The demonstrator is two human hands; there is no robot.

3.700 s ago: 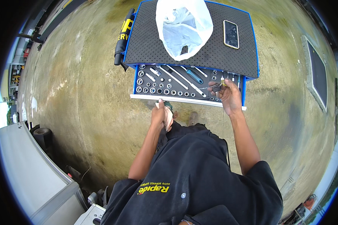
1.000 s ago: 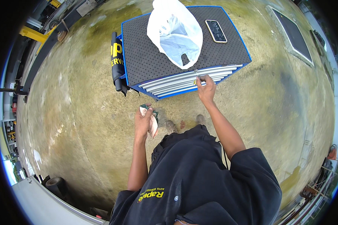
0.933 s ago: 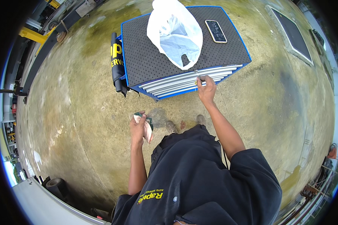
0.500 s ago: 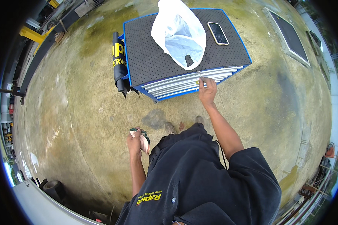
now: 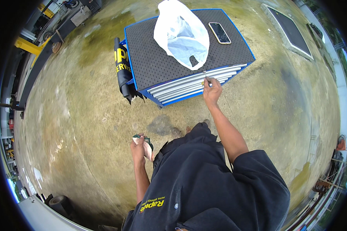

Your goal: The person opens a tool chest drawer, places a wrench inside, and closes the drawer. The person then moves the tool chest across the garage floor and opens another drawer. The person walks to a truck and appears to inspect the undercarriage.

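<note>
My left hand (image 5: pixel 137 149) hangs low beside my body, closed around a crumpled rag (image 5: pixel 146 148), whitish with dark green parts. Reaching forward, my right hand (image 5: pixel 212 91) pinches what looks like a small key (image 5: pixel 206 78) at the upper front edge of the tool cabinet (image 5: pixel 169 94). A small yellowish piece dangles by those fingers. The cabinet has a blue frame, silver drawer fronts and a black studded top. An open white plastic bag (image 5: pixel 187 44) stands on that top, and a phone (image 5: pixel 220 33) lies to its right.
A rolled black sheet with yellow lettering (image 5: pixel 122 69) hangs on the cabinet's left side. Beyond the cabinet at right is a framed dark panel (image 5: pixel 289 30) on the concrete floor (image 5: pixel 85 111). A yellow lift arm (image 5: pixel 29 46) stands far left; a tire (image 5: pixel 59 202) lies lower left.
The view has shifted a little, so the cabinet sits slightly farther left. My right hand stays at the cabinet's front edge, and my left still grips the rag.
</note>
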